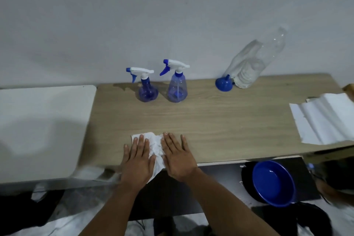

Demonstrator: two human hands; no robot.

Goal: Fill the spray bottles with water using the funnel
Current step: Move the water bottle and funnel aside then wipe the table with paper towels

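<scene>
Two blue spray bottles with white trigger heads stand at the back of the wooden table (220, 120): a round one (147, 92) on the left and a cone-shaped one (177, 90) beside it. A blue funnel (223, 83) lies mouth-down further right, touching a tall clear water bottle (252, 63) with some water in its base. At the front edge, a crumpled white paper towel (156, 146) lies flat. My left hand (137, 161) and my right hand (177, 156) both press on it, palms down, fingers spread.
A stack of white paper towels (323, 120) lies at the table's right end. A white surface (44, 124) adjoins the table on the left. Below the front edge, a blue bowl (273, 182) sits on a dark board on the floor.
</scene>
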